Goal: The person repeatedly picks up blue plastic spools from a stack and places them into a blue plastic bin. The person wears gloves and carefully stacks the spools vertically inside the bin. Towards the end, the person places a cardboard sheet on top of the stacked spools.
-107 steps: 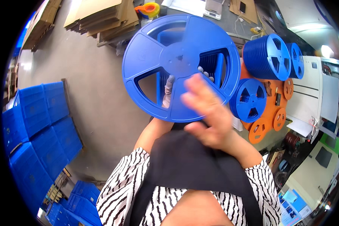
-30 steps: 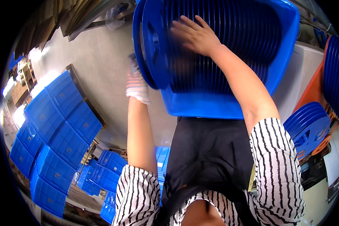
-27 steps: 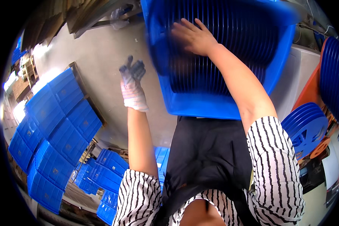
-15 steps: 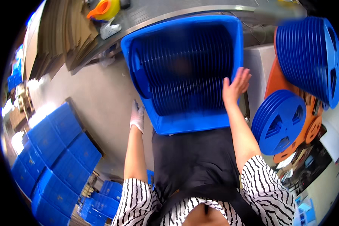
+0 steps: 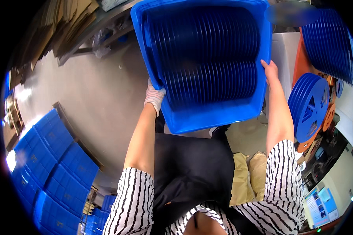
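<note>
A blue plastic bin [image 5: 217, 118] is in front of me, packed with two rows of thin dark-blue reels [image 5: 211, 84] standing on edge. My left hand [image 5: 155, 98], in a pale striped glove, is closed on the bin's left rim. Opposite it, my bare right hand [image 5: 270, 71] grips the right rim, thumb over the edge and fingers mostly hidden behind the wall. The bin sits slightly tilted, and its underside is out of sight.
Blue reels [image 5: 310, 105] and orange reels [image 5: 329, 117] are stacked at right. Blue boxes [image 5: 53, 156] are piled at lower left. Cardboard sheets [image 5: 72, 27] lie by a bench at upper left. Tan sacks [image 5: 241, 178] lie on the floor near my right arm.
Both hands, earlier open beside the bin, have closed on its side rims. The bin appears further right and higher in view, while my view has shifted too.
</note>
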Demonstrator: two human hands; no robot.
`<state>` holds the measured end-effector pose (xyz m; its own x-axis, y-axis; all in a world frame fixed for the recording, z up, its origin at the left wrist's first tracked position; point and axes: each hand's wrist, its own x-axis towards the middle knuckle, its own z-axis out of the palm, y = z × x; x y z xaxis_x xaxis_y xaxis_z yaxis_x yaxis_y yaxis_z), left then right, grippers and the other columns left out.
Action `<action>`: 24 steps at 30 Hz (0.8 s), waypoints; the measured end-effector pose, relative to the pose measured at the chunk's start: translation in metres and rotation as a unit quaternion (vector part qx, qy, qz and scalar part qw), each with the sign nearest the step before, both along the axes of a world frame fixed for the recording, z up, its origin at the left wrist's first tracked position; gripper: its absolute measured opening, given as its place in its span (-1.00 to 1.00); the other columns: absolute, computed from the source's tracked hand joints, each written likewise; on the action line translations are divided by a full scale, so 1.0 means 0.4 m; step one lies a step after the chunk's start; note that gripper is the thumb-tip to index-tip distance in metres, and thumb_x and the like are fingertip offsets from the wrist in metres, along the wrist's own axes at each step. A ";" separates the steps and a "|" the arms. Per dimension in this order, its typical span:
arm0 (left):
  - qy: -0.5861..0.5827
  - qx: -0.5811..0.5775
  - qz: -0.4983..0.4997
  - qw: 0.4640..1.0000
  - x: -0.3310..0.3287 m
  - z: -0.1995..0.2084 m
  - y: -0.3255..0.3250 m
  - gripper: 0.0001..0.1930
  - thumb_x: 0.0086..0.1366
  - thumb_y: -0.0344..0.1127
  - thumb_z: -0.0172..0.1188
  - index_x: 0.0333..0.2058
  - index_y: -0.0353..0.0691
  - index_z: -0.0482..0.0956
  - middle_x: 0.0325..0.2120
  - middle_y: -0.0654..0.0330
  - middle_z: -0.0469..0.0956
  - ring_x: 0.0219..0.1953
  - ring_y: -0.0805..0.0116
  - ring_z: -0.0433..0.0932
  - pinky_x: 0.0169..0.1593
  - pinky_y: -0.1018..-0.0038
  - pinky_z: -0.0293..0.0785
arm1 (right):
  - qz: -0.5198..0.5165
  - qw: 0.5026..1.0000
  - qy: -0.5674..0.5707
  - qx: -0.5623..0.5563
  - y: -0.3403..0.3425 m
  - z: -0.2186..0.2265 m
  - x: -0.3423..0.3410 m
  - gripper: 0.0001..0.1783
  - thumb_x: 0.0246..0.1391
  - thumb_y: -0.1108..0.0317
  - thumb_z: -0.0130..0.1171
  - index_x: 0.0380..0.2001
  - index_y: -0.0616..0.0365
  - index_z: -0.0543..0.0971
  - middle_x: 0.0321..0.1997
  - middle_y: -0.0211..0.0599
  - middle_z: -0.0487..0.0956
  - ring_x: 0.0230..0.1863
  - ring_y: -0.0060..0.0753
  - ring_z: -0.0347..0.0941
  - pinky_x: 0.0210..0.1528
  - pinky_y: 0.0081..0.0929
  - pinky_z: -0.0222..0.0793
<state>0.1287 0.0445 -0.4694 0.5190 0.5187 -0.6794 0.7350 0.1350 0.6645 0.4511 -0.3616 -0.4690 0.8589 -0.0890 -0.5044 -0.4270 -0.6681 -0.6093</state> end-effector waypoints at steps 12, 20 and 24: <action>-0.057 0.184 0.060 0.979 -0.237 0.171 -0.074 -0.26 0.23 -0.40 0.11 0.36 -0.26 0.02 0.36 -0.13 0.03 0.40 -0.05 0.01 0.39 0.24 0.00 | 0.104 0.987 -0.079 -0.095 -0.047 0.053 -0.473 -0.22 0.29 0.19 0.02 0.43 0.12 -0.07 0.50 0.01 -0.04 0.51 -0.03 -0.17 0.48 -0.21 -0.21; 0.006 0.437 -0.326 0.838 0.001 0.044 -0.093 -0.24 0.28 -0.05 0.06 0.31 -0.40 0.06 0.34 -0.26 -0.04 0.41 -0.23 -0.15 0.43 0.03 -0.25 | 0.226 0.934 -0.194 -0.196 -0.013 0.087 -0.571 -0.21 0.19 0.29 0.13 0.40 0.12 0.05 0.49 0.03 -0.01 0.50 0.13 -0.19 0.46 -0.05 -0.20; 0.077 0.441 -0.308 0.840 0.035 -0.097 -0.073 -0.09 0.29 0.24 -0.07 0.39 -0.26 -0.12 0.38 -0.29 -0.19 0.43 -0.23 -0.28 0.44 0.04 -0.36 | 0.268 0.913 -0.221 -0.215 0.024 0.099 -0.575 -0.19 0.13 0.32 0.19 0.39 0.10 0.09 0.49 0.02 0.00 0.50 0.15 -0.19 0.46 -0.02 -0.19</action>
<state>0.1429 0.0152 -0.5082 0.8144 0.5211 -0.2553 0.5716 -0.7963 0.1979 0.2212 -0.3521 -0.4295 0.9484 0.2950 -0.1162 0.2545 -0.9268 -0.2761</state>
